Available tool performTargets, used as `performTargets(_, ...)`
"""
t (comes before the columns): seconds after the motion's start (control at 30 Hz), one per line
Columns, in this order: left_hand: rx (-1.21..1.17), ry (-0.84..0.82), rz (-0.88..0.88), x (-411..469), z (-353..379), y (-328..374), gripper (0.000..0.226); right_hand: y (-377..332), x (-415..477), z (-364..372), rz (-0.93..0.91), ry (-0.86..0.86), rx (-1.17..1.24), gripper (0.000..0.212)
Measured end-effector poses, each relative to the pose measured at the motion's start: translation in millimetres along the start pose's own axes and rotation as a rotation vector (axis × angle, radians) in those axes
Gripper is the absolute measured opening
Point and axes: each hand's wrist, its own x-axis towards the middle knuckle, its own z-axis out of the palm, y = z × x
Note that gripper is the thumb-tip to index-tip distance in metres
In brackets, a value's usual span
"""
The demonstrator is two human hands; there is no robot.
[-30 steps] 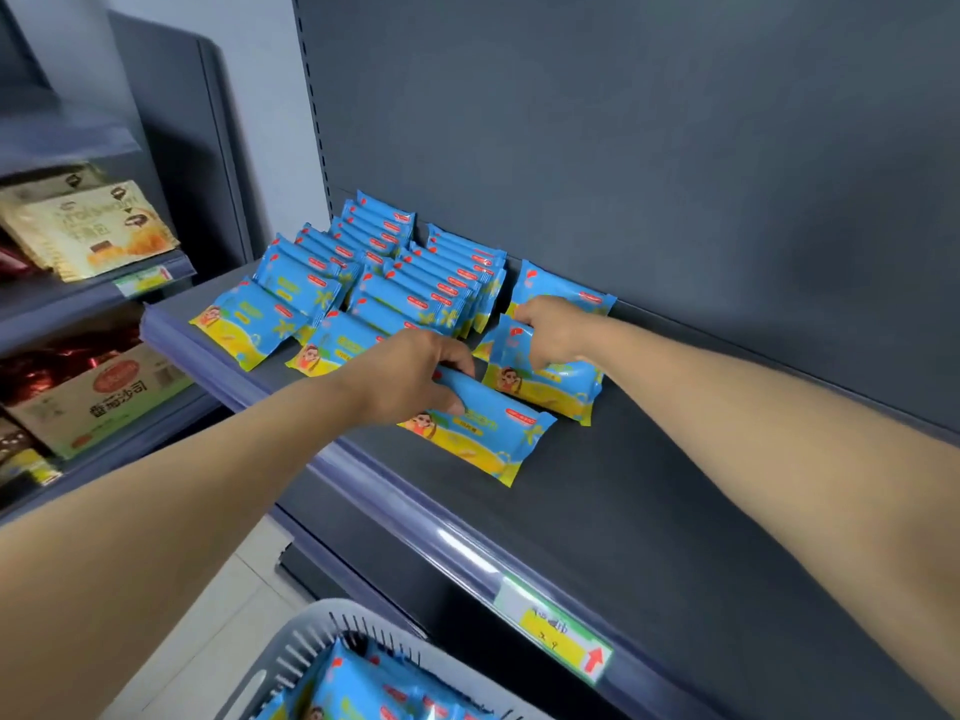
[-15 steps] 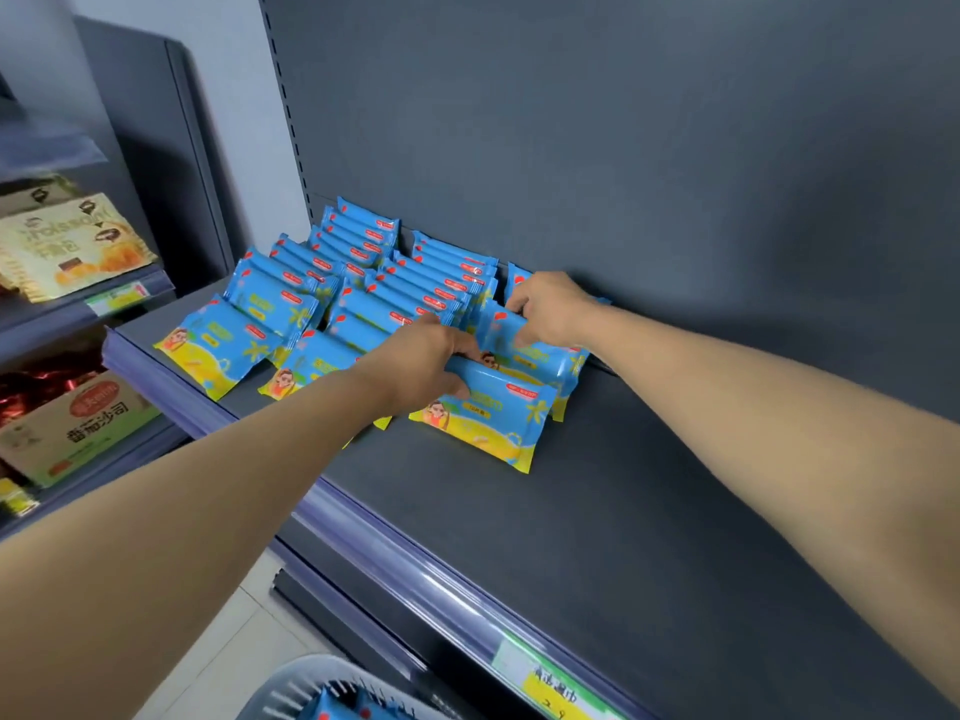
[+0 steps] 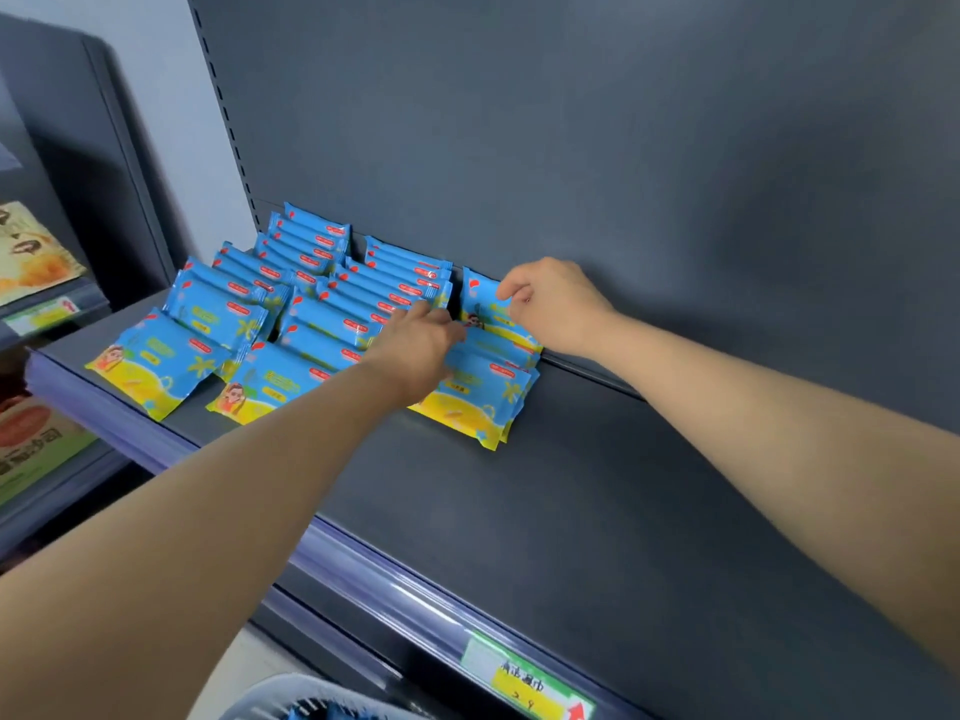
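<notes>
Where the frame begins at its left edge, a neighbouring rack (image 3: 130,174) carries a tan snack bag (image 3: 31,252) above and a red-and-green carton (image 3: 31,439) below. Right of it, in the left-centre of the frame, the dark grey shelf (image 3: 571,511) holds three rows of blue-and-yellow packets running toward the back panel (image 3: 623,148). The left row (image 3: 218,314) and the middle row (image 3: 332,324) overlap like shingles, each with a front packet lying flat near the shelf lip.

The left hand (image 3: 415,350) comes in from the lower left, knuckles up, and lies on the flat packets (image 3: 478,402) of the right-most row at the centre of the frame. Its fingers are stretched forward and close together, tips touching the packets just beside the middle row. The thumb is hidden.

Just right of those fingertips, an upright packet (image 3: 485,309) leans against the back panel, behind the flat packets and touching them. The right hand (image 3: 556,304), reaching in from the right edge, has its fingers curled. It pinches the upper right edge of that packet between thumb and forefinger.

At the bottom edge the rim of a grey basket (image 3: 280,685) shows. Right of it, a green-and-yellow price label (image 3: 524,683) sits on the shelf's front rail.
</notes>
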Motion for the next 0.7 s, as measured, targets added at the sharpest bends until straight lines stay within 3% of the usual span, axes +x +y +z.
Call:
performTargets(0.13, -0.058, 0.084, 0.015, -16.5, -16.4, 2.1, 0.05, -9.9, -23.5, -8.5, -0.018, -0.016, -0.063, 0.032)
performTargets(0.27, -0.102, 0.271, 0.043, -40.7, -48.6, 1.3, 0.043, -29.4, -48.1, -25.1, -0.069, 0.01, -0.289, 0.033)
performTargets(0.7, 0.028, 0.688, 0.222, -149.3, -192.3, 29.3, 0.049, -135.0, -162.5, -113.0, -0.179, 0.39, -0.622, 0.039)
